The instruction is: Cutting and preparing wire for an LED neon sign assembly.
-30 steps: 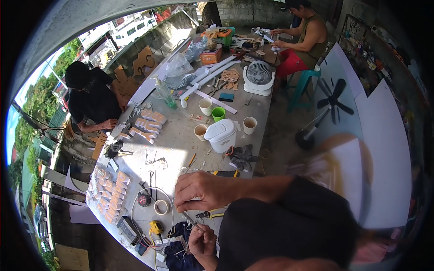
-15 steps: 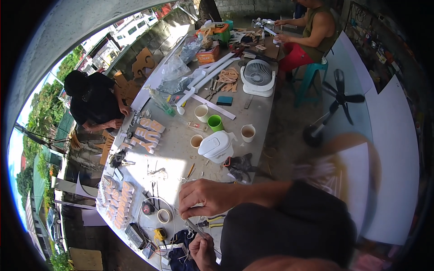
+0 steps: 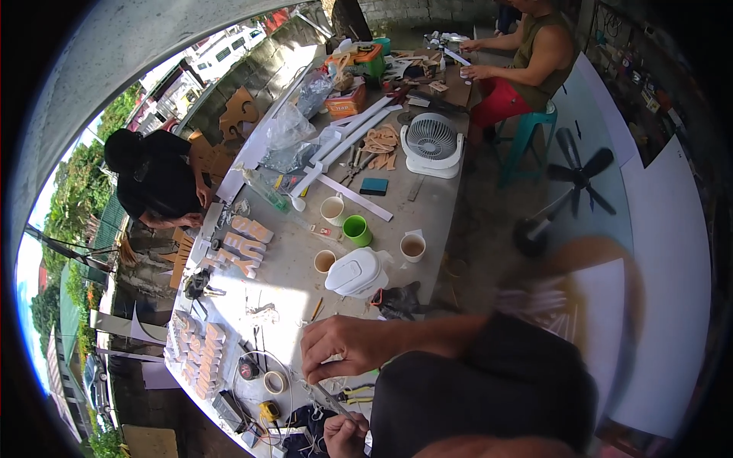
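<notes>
My right hand [image 3: 340,347] reaches in from the right over the sunlit table edge, its thumb and fingers pinched at the upper end of a thin grey strip [image 3: 330,398]. At the lower edge, my left hand [image 3: 345,435] is closed round the strip's other end. The strip slants between the two hands; its exact kind is too small to tell. Yellow-handled pliers [image 3: 356,394] lie just beside it, partly hidden by my dark sleeve. A roll of tape [image 3: 275,382] and a yellow tape measure [image 3: 269,411] lie left of my hands.
Cut-out letters [image 3: 200,355] stand at the table's left edge. Cups, a white lidded container [image 3: 356,272] and a white fan [image 3: 432,145] stand farther up. One person [image 3: 156,175] leans in at the left; another [image 3: 534,65] sits at the far end. A black-bladed fan [image 3: 579,174] stands right.
The view has shifted slightly, so the table things appear a little lower near my hands. Both hands keep the same grip on the strip.
</notes>
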The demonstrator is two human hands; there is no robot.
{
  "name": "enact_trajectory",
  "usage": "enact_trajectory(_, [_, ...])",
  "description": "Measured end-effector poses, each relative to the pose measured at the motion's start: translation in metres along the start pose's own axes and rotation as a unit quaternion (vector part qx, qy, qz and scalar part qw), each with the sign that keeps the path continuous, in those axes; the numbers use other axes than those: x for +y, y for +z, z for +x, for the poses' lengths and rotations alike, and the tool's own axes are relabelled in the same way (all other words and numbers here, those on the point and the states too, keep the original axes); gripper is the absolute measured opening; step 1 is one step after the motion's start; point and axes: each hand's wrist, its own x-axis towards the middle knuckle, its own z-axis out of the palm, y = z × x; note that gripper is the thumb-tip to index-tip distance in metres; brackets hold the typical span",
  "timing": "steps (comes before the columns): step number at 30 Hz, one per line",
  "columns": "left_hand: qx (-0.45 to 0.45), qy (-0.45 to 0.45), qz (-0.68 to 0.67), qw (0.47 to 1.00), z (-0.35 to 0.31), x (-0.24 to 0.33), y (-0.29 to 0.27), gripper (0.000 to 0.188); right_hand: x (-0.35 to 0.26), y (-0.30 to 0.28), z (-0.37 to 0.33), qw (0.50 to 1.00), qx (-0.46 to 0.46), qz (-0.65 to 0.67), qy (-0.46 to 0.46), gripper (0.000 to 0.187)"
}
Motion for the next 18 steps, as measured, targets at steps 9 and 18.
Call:
enact_trajectory(9, [-0.069,-0.003,0.017,0.997,0.005,0.005,0.011,0.033,0.012,-0.007,0.001,1.000,0.011,-0.006,-0.015,0.011])
enact_trajectory(18, [0.086,0.076,0.216,0.970,0.007,0.030,0.070,0.029,0.020,-0.016,0.017,0.999,0.035,0.000,0.038,0.010])
